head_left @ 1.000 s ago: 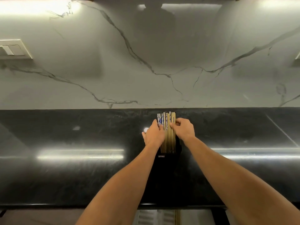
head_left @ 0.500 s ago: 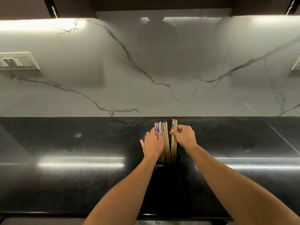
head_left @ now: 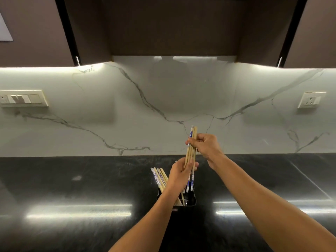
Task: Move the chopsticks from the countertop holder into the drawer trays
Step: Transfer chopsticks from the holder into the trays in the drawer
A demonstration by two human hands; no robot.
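Small bundle of chopsticks [head_left: 191, 148], wood ones plus a blue-white patterned one, lifted above the black holder [head_left: 190, 199], pinched near the top by the right hand [head_left: 205, 146] and gripped lower down by the left hand [head_left: 180, 174]. More chopsticks stay in the holder, a few [head_left: 160, 178] leaning left. Holder stands on the black countertop [head_left: 72, 188] in front of the marble backsplash [head_left: 109, 106]; drawer trays out of frame.

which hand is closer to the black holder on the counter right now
Left. The left hand sits just above the holder, gripping the lower end of the lifted chopsticks. The right hand is higher, pinching their upper part.
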